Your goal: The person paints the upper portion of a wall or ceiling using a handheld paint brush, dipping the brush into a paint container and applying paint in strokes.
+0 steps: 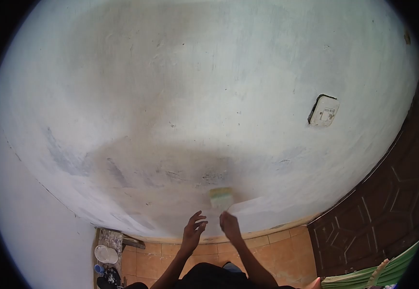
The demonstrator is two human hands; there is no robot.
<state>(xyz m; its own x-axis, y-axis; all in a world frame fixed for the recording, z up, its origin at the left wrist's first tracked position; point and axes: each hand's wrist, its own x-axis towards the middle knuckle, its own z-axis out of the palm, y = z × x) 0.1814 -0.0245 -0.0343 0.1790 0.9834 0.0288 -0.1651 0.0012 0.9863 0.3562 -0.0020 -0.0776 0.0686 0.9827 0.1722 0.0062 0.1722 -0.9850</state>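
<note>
A wide paint brush (221, 198) with pale bristles is held up by its handle in my right hand (229, 226), its bristles at the lower part of the pale wall (248, 125). Whether the bristles touch the wall is hard to tell. To the left of the brush, my left hand (194, 228) is raised near the wall with its fingers apart and nothing in it. Dark scuffed patches mark the wall just above the brush.
A switch plate (324, 111) sits tilted on the wall at the right. A dark panelled door (364, 216) and green cloth (371, 275) are at lower right. At lower left, a bench (112, 238) holds a white container (106, 254) and a blue cup (99, 269). Orange floor tiles (279, 250) lie below.
</note>
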